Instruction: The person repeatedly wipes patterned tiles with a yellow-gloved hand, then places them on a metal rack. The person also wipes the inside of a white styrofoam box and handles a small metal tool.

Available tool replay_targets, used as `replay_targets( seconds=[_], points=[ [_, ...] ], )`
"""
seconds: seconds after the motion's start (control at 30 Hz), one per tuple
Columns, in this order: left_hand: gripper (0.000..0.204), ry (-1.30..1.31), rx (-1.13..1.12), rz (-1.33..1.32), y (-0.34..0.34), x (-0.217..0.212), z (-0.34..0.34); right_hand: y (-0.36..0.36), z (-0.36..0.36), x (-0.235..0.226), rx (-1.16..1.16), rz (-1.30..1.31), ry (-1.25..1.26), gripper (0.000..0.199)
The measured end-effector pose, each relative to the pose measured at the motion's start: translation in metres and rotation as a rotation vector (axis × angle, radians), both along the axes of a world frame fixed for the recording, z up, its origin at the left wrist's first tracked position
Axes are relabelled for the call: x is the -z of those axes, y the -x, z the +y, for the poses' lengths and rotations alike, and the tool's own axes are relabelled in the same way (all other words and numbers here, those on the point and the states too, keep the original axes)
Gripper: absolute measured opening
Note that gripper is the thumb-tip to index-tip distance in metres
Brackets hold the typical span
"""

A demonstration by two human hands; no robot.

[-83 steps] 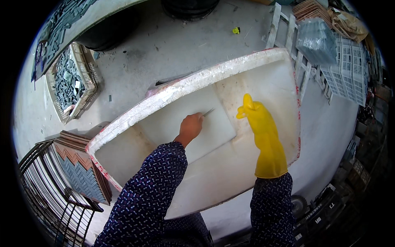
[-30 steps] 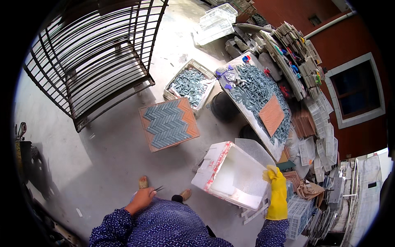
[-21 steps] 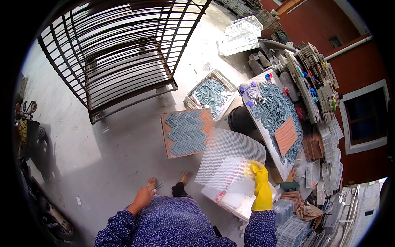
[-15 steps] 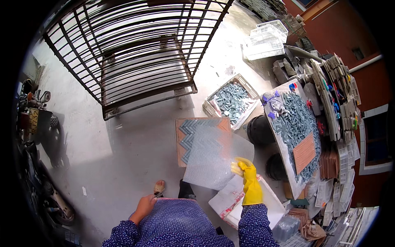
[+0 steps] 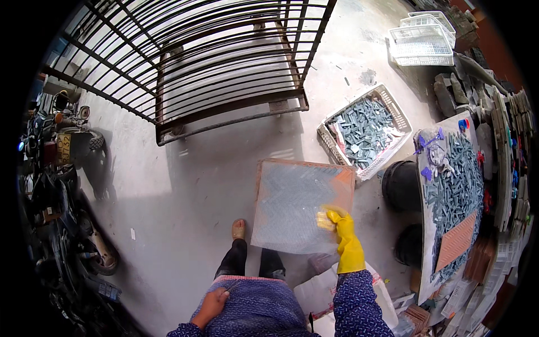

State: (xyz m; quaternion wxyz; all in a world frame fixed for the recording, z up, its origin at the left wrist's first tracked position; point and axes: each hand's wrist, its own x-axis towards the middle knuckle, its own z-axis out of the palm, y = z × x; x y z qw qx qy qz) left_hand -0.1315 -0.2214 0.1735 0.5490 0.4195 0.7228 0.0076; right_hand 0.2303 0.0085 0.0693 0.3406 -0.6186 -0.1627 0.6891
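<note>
My right hand (image 5: 348,247), in a yellow rubber glove, is closed on the right edge of a translucent white mesh sheet (image 5: 292,224). The sheet spreads over a terracotta-coloured board (image 5: 342,178), and grey-blue strip tiles show dimly through it. Its near edge hangs past the board toward me. Bare, my left hand (image 5: 211,308) is closed near my waist at the patterned apron (image 5: 252,303). A small thin metal tool (image 5: 231,287) sticks out of its fingers; its exact kind is too small to make out.
A plastic crate (image 5: 365,129) of loose strip tiles stands beyond the board. At the right, black buckets (image 5: 401,185) stand beside a tabletop (image 5: 429,247) heaped with tiles. A metal rack (image 5: 230,112) stands ahead, motorcycles (image 5: 73,224) at left, and a white box (image 5: 314,289) near my right arm.
The mesh sheet has moved left and now covers most of the tiled board, where its left part was bare before. The whole view has shifted; my right hand still grips the sheet.
</note>
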Motion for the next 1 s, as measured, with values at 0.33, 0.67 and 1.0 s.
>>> replay_targets(
  seconds=[0.33,0.67,1.0],
  points=[
    [0.024,0.052,-0.012,-0.078,-0.006,0.015,0.022,-0.018,-0.001,0.012,0.047,0.007,0.048,0.023],
    [0.023,0.052,0.005,-0.093,-0.005,0.021,0.021,-0.017,0.005,0.009,0.027,0.004,0.111,0.024],
    [0.023,0.117,-0.003,-0.091,-0.011,0.020,0.025,-0.016,0.015,0.012,-0.003,-0.033,0.149,0.026]
  ],
)
